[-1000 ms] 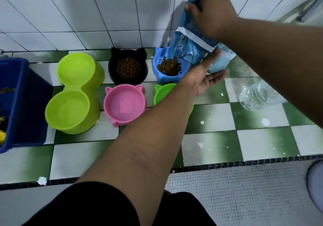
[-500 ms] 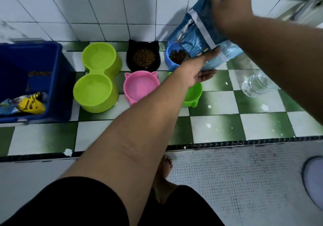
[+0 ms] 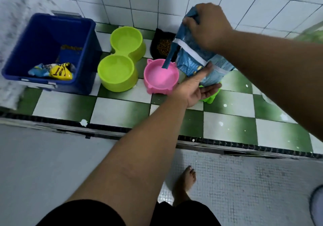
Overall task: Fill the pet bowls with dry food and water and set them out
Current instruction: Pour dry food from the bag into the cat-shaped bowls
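Observation:
A blue dry-food bag (image 3: 194, 59) hangs tilted over the pink cat-eared bowl (image 3: 160, 77), its torn strip dangling into that bowl. My right hand (image 3: 208, 28) grips the bag's top and my left hand (image 3: 195, 87) supports its underside with the thumb on its side. No kibble shows in the pink bowl. Behind it, the black bowl (image 3: 163, 45) holds kibble. A lime double bowl (image 3: 120, 59) stands to the left with nothing in it. A small green bowl (image 3: 211, 97) peeks out under my left hand. The blue bowl is hidden behind the bag.
A blue plastic bin (image 3: 47, 51) with food packets stands at the left on the green-and-white checked ledge (image 3: 122, 108). White wall tiles rise behind. My bare foot (image 3: 185, 182) is on the mosaic floor below the ledge.
The bag and both hands have moved left, from over the blue bowl to over the pink bowl. The view has swung left, so the water bottle is out of sight.

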A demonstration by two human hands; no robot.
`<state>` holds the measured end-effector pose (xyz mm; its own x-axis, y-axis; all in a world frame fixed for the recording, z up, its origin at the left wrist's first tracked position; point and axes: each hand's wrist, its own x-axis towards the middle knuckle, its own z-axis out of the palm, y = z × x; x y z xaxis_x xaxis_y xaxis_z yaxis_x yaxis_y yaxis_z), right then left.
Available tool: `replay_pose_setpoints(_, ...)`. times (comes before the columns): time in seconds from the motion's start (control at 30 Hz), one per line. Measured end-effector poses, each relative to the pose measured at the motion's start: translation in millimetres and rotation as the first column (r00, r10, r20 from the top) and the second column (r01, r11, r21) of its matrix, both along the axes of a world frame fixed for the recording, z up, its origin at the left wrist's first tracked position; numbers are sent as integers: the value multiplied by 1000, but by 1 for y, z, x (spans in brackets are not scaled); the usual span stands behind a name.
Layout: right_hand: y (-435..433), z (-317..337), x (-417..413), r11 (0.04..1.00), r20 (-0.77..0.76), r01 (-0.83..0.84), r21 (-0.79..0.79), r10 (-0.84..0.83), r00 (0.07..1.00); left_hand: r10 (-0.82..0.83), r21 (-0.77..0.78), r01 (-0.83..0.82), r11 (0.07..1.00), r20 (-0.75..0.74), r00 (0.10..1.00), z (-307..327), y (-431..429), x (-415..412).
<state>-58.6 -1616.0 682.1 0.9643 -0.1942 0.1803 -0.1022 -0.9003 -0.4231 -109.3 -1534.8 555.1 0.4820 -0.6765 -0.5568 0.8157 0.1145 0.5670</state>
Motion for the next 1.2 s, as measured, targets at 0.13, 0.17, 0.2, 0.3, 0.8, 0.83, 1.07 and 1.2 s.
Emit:
replay_pose_setpoints(0.13,14,-5,13,993,-72,-112,-39,109,991,58,-40,-59,997,-35,998,0,6,-5)
replay_pose_setpoints(0.17,16,-7,17,992,-83,-122,-40,118,990,68,-59,-70,996,-43,997,0,7,-6)
replay_pose_setpoints(0.2,17,-9,19,991,-92,-127,-32,123,988,77,-82,-82,993,-52,996,-2,8,-6)
replay_pose_setpoints(0.3,21,-14,25,991,-117,-133,-22,130,985,109,-112,-115,987,-63,992,-6,9,-4)
replay_pose_setpoints(0.8,45,-19,30,984,-192,-151,-93,131,973,150,-131,-164,978,-105,983,-9,14,-6)
replay_pose_setpoints(0.83,46,-19,29,984,-195,-151,-95,130,972,149,-123,-162,979,-105,983,-9,14,-6)
replay_pose_setpoints(1.07,50,-18,26,977,-216,-173,-121,144,966,150,-106,-163,981,-123,981,-6,14,-10)
replay_pose_setpoints(1.2,49,-17,24,979,-201,-165,-122,139,970,139,-88,-149,985,-106,985,-6,13,-10)
